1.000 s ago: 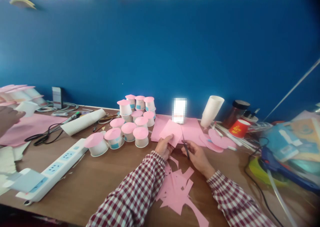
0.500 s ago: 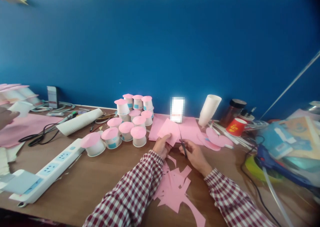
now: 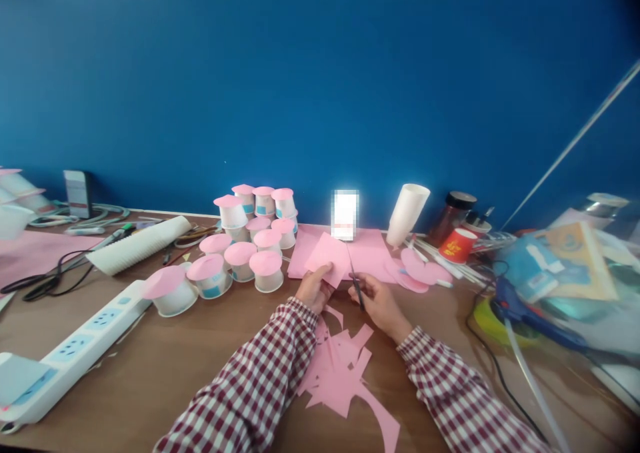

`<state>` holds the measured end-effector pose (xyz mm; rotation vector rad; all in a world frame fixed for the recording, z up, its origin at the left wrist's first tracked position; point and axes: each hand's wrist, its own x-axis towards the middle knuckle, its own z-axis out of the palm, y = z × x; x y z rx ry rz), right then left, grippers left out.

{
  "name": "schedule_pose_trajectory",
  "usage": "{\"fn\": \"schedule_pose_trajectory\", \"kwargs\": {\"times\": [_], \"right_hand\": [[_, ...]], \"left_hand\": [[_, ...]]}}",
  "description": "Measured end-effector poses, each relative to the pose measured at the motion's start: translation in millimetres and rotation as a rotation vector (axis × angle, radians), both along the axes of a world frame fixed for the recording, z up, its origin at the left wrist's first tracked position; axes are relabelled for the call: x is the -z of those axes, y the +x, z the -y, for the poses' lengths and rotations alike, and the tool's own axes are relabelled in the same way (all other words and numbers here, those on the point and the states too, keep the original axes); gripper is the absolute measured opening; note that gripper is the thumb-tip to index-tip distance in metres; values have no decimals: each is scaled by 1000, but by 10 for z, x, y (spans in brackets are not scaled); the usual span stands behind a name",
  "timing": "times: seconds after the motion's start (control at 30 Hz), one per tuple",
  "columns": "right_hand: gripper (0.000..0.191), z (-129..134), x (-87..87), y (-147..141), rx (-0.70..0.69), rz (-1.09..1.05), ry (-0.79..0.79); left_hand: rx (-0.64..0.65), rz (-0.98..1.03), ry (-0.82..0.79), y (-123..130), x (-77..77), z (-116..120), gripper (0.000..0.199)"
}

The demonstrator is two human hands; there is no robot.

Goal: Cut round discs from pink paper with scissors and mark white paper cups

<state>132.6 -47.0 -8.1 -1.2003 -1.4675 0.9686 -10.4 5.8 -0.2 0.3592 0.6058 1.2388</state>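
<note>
My left hand (image 3: 316, 289) pinches a pink paper piece (image 3: 330, 256) between thumb and fingers, above larger pink sheets (image 3: 373, 250) near the blue wall. Just right of it, my right hand (image 3: 380, 303) is closed on dark scissors (image 3: 357, 289), their blades pointing away from me beside the paper's right edge. Pink paper scraps (image 3: 340, 373) lie between my forearms. Several white cups (image 3: 269, 281) with pink paper discs on top stand to the left, some of them stacked. More pink rounded pieces (image 3: 417, 270) lie right of the sheets.
A white power strip (image 3: 95, 340) and a stack of ribbed white cups (image 3: 140, 245) lie left. At the right are a tilted white cup stack (image 3: 407, 213), a red cup (image 3: 457, 245), a dark jar (image 3: 453, 216), a blue glue gun (image 3: 537, 320) and plastic bags (image 3: 565, 273).
The view has shifted a little to the right, so most things appear further left. The hand at the far left edge is out of view. My hands keep hold of the paper and scissors.
</note>
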Motion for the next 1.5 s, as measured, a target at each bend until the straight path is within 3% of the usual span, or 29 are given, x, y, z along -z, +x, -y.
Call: {"fn": "schedule_pose_trajectory", "kwargs": {"times": [0.47,0.73,1.0,1.5], "right_hand": [[38,-13,-2,-1,20,-17,5],[36,-13,36,14,15,15,23],[37,-13,38,22,27,47,25],[37,-4,-1,10,35,56,38]], "left_hand": [[36,-64,6,-2,-77,37,4],[48,-36,49,10,5,4,4],[61,-61,57,10,-35,15,7],[51,-43,53,0,26,-18,7]]}}
